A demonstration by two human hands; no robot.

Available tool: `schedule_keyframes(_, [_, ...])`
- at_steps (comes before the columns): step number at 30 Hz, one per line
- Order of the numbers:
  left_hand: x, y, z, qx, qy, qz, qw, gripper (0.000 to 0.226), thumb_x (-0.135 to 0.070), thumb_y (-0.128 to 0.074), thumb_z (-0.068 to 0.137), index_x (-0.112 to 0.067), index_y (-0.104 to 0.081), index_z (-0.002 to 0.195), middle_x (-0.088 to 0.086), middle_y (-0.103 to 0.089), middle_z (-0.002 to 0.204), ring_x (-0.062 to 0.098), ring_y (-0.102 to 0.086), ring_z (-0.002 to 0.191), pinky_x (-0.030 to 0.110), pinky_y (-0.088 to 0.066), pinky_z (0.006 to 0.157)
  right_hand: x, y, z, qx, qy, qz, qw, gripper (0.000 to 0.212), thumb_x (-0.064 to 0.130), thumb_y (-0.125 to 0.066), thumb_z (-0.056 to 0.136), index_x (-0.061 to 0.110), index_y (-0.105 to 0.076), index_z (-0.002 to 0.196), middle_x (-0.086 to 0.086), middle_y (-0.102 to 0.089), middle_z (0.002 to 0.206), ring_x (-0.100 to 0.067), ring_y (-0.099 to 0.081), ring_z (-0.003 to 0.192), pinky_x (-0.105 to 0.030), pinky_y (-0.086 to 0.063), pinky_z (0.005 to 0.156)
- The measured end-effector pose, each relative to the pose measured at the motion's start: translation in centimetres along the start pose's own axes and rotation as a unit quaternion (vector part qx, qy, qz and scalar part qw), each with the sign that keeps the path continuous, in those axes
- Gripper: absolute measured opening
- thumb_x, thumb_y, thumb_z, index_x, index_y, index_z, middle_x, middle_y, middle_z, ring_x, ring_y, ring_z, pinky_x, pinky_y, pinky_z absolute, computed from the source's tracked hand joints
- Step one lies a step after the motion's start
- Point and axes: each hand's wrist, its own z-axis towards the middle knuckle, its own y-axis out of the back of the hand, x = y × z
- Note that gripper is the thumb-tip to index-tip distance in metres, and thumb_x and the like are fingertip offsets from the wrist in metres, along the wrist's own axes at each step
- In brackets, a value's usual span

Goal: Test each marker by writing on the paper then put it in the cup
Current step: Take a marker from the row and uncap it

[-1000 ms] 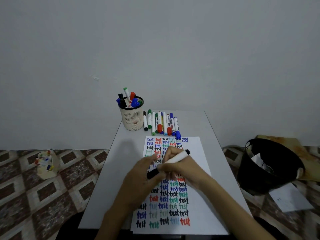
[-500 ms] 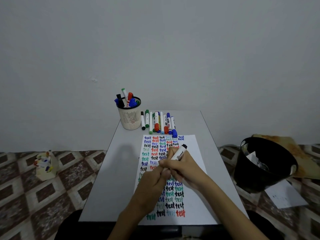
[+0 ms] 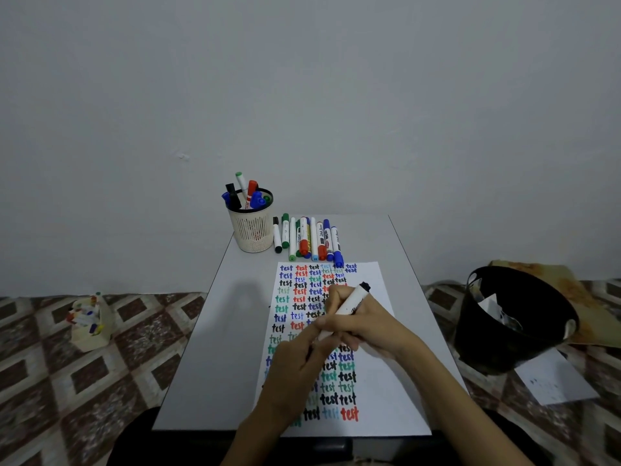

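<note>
White plastic marker with black end looks light, stiff, smooth. Right hand grip wraps middle, good spot; left hand grip pinches low end.

Head-worn view (wide-angle) looks forward and down, close over the table.

cup: perforated matt plastic | paper: matt, smooth | table: smooth, matt | bin: glossy black plastic

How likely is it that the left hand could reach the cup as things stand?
Probably yes: bare table lies between left hand and cup, though its fingers pinch the marker.
</note>
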Motion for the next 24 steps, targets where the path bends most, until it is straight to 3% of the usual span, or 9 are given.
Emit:
schedule_keyframes(3, [-0.3, 0.9, 0.6, 0.024, -0.018, 0.139, 0.990, 0.030, -0.064, -0.029, 0.089, -0.046, -0.048, 0.103, -0.007, -0.050, 0.053, 0.007, -0.047, 0.047, 0.018, -0.039, 0.048, 0.7, 0.8, 0.4, -0.029, -0.003, 0.007, 1.000, 0.018, 0.004, -0.069, 0.085, 0.003, -0.054, 0.075, -0.014, -0.061, 0.062, -0.012, -0.044, 0.038, -0.021, -0.033, 0.036])
schedule_keyframes(5, [0.2, 2.0, 1.2, 0.002, -0.035, 0.220, 0.975, 0.037, -0.062, -0.024, 0.090, -0.042, -0.049, 0.109, -0.012, -0.054, 0.064, 0.002, -0.052, 0.058, 0.018, -0.044, 0.060, 1.1, 2.3, 1.2, -0.131, 0.031, 0.047, 0.990, 0.014, 0.006, -0.067, 0.085, 0.003, -0.055, 0.078, -0.014, -0.064, 0.067, -0.013, -0.046, 0.038, -0.019, -0.036, 0.034])
schedule_keyframes(8, [2.5, 3.4, 1.3, 0.033, -0.046, 0.311, 0.949, 0.046, -0.048, -0.018, 0.091, -0.033, -0.050, 0.121, -0.016, -0.054, 0.106, 0.001, -0.045, 0.099, 0.026, -0.035, 0.090, 1.3, 5.6, 2.6, -0.296, 0.068, 0.073, 0.950, 0.010, -0.001, -0.064, 0.085, 0.006, -0.057, 0.084, -0.009, -0.068, 0.072, -0.018, -0.063, 0.056, -0.022, -0.048, 0.043])
schedule_keyframes(10, [4.3, 3.7, 0.9, 0.061, -0.055, 0.344, 0.935, 0.048, -0.043, -0.017, 0.092, -0.032, -0.048, 0.128, -0.013, -0.048, 0.124, 0.004, -0.039, 0.117, 0.024, -0.024, 0.099, 0.7, 7.1, 3.3, -0.355, 0.064, 0.073, 0.930, 0.010, -0.003, -0.066, 0.083, 0.006, -0.061, 0.086, -0.009, -0.071, 0.080, -0.023, -0.070, 0.073, -0.025, -0.054, 0.054])
schedule_keyframes(14, [4.9, 3.6, 0.6, 0.056, -0.062, 0.344, 0.935, 0.043, -0.040, -0.022, 0.096, -0.031, -0.051, 0.127, -0.012, -0.049, 0.126, 0.004, -0.037, 0.121, 0.025, -0.023, 0.099, 0.0, 8.0, 4.7, -0.349, 0.046, 0.075, 0.933, 0.014, -0.005, -0.069, 0.080, 0.001, -0.060, 0.090, -0.012, -0.072, 0.090, -0.027, -0.072, 0.083, -0.028, -0.057, 0.056])
schedule_keyframes(16, [4.9, 3.6, 0.6, 0.051, -0.067, 0.346, 0.934, 0.041, -0.040, -0.024, 0.096, -0.031, -0.053, 0.124, -0.013, -0.050, 0.125, 0.004, -0.039, 0.120, 0.024, -0.023, 0.098, 0.1, 8.0, 5.5, -0.350, 0.026, 0.042, 0.936, 0.019, -0.006, -0.072, 0.077, 0.006, -0.057, 0.080, -0.011, -0.070, 0.077, -0.021, -0.070, 0.067, -0.026, -0.054, 0.050])
schedule_keyframes(19, [4.9, 3.6, 0.6, 0.049, -0.070, 0.349, 0.933, 0.039, -0.040, -0.026, 0.097, -0.031, -0.054, 0.122, -0.014, -0.051, 0.123, 0.003, -0.040, 0.119, 0.020, -0.020, 0.098, 0.0, 7.9, 7.1, -0.364, 0.012, -0.039, 0.931, 0.033, -0.005, -0.073, 0.077, 0.012, -0.046, 0.067, -0.004, -0.054, 0.052, -0.013, -0.051, 0.042, -0.023, -0.041, 0.040])
schedule_keyframes(24, [5.0, 3.5, 0.7, 0.047, -0.070, 0.335, 0.938, 0.036, -0.039, -0.029, 0.097, -0.033, -0.055, 0.121, -0.015, -0.051, 0.123, 0.003, -0.041, 0.118, 0.022, -0.024, 0.098, -1.4, 8.0, 8.5, -0.373, -0.004, -0.079, 0.924, 0.037, -0.015, -0.059, 0.077, 0.013, -0.040, 0.063, -0.001, -0.043, 0.053, -0.006, -0.042, 0.044, -0.023, -0.039, 0.045])
